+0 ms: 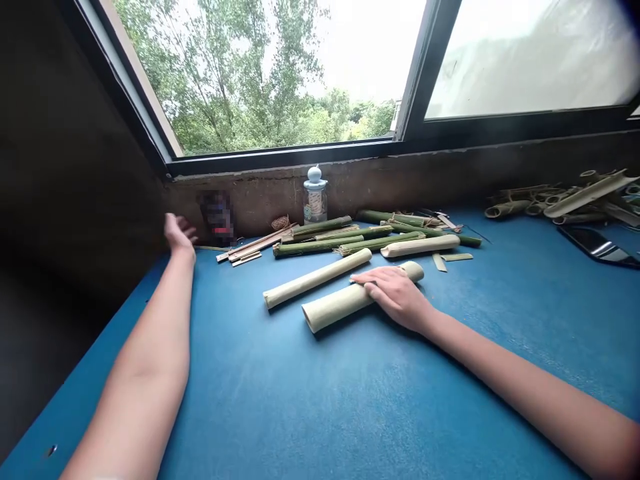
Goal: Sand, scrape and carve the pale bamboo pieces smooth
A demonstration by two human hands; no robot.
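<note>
My right hand [397, 297] lies over a thick pale bamboo tube [335, 308], its fingers and thumb closed about the upper side. The tube rests on the blue tabletop [300, 407], its hollow end facing left. Just behind it and parallel lies a thinner pale bamboo tube [317, 279], touched by neither hand. Far out at the left edge of the table, my left hand [179, 235] is raised with fingers apart, slightly blurred, and nothing shows in it. The nearest thing to it is a dark, pixelated object [217, 217] against the wall.
Green bamboo pieces [325, 245] and thin strips [260, 245] lie along the back, with a split bamboo piece [420, 247]. A glass jar [315, 200] with a light-blue lid stands behind them. At right are more bamboo pieces [590, 197] and a black glossy object [600, 247].
</note>
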